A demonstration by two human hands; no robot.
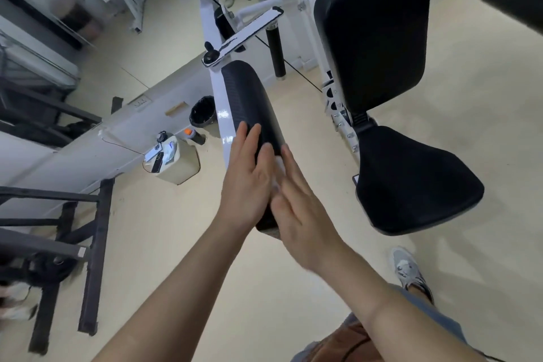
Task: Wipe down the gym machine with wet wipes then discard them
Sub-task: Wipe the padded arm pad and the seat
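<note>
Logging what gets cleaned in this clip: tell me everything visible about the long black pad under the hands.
The black pad is a long rounded cushion with a ribbed, vinyl-like cover, mounted along a glossy white frame bar. The left hand lies flat on it; the right hand presses a white wipe against it.

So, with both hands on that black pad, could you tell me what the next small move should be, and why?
Probably slide the right hand, pressing the white wipe, up the black pad toward its far end: the wipe sits near the near end, the left hand rests on the pad, and the stretch ahead lies bare.
</note>
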